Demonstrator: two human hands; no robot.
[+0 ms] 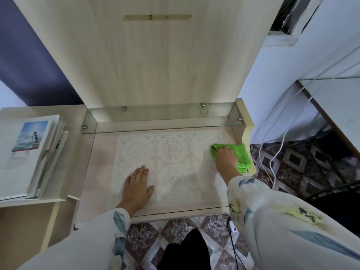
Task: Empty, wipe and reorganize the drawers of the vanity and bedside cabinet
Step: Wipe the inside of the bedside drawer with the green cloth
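The left hand (137, 184) lies flat, fingers straight and close together, on the near left part of the lace mat (173, 152). The right hand (226, 155) curls its fingers over a bunched green cloth (242, 154), pressing it down at the mat's far right corner, by the bench's (101, 158) right edge. The mat covers the middle of the bench. Behind the mat a glass shelf (155, 125) runs across, with a pale wood panel (146, 65) rising beyond it. Left of the mat, on a lower surface, sits a stack of papers (23, 158). Right of the mat, a white cable (272, 162) trails over the patterned floor (292, 158).
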